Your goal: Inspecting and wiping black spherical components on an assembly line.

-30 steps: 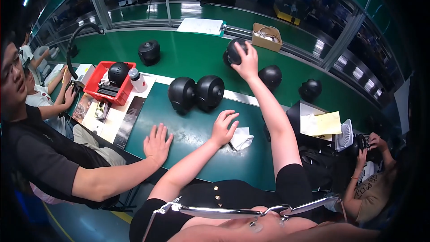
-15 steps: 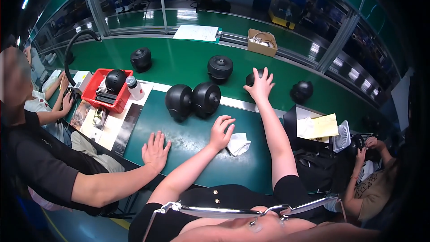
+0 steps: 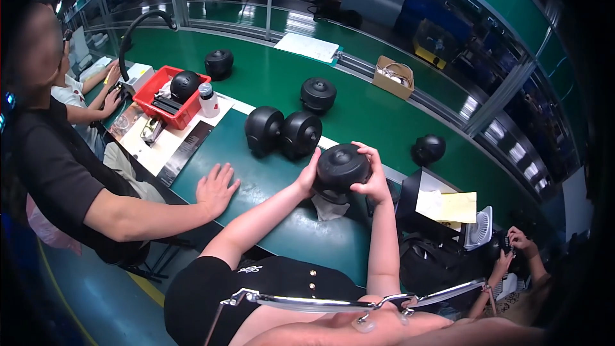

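Note:
Between my two hands I hold a round black housing point(image 3: 344, 165), raised over the near edge of the green work mat point(image 3: 282, 200). My left hand point(image 3: 310, 172) presses its left side, and my right hand point(image 3: 375, 176) wraps its right side with the fingers spread over the top edge. Below it a crumpled white cloth point(image 3: 331, 209) lies on the mat, partly hidden. Two similar black housings, a left one point(image 3: 263, 129) and a right one point(image 3: 301, 133), sit side by side just beyond my left hand.
More black housings rest on the green conveyor point(image 3: 269, 67). To the left stand a red bin point(image 3: 168, 112) and a bottle point(image 3: 208, 100); a co-worker's hand point(image 3: 216, 187) lies on the mat. At right are a black box point(image 3: 416, 195), yellow paper point(image 3: 458, 206) and a white fan point(image 3: 479, 227).
My right hand has brought the black housing from the conveyor toward me, over the mat. My left hand has moved up to its left side. The whole view has turned slightly.

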Demonstrator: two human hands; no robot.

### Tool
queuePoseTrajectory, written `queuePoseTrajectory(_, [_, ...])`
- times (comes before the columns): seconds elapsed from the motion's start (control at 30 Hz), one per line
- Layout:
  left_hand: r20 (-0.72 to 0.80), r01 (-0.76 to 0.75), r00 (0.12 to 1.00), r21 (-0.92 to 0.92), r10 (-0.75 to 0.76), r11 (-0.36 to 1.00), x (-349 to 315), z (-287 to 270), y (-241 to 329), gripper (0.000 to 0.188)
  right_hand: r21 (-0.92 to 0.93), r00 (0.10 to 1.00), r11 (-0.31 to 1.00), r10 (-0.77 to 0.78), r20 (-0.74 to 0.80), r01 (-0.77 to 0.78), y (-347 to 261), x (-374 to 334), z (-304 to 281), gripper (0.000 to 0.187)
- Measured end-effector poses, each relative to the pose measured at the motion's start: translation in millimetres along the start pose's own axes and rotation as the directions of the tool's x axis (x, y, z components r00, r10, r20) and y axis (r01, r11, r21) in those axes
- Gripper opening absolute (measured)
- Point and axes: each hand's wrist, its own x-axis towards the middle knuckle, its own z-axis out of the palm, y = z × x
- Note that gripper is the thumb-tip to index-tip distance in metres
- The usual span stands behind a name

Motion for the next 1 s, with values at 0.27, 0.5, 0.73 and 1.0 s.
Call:
queuePoseTrajectory(0.27, [-0.133, -0.367, 0.920, 0.028, 0.367, 0.930, -14, 15, -4, 0.078, -0.011, 0.919, 0.997, 0.065, -0.388, -0.076, 18, -4, 21, 0.061])
queuePoseTrajectory(0.5, [-0.352, -0.471, 0.804, 0.117, 0.480, 0.874, -19, 9, 4, 0.073, -0.175, 0.908, 0.968, 0.097, -0.407, -0.182, 0, -11, 31, 0.017])
queuePoseTrajectory(0.73, [-0.299, -0.458, 0.830, 0.118, 0.471, 0.881, -24, 1, 3, 0.075, 0.141, 0.853, 0.934, 0.356, -0.381, -0.327, 26, 9, -36, 0.016])
queuePoseTrajectory(1.0, [-0.068, -0.120, 0.990, 0.023, 0.122, 0.992, 1, -26, -19, 0.089, -0.377, 0.301, 0.204, -0.323, -0.897, -0.903, 54, 92, -128, 0.098])
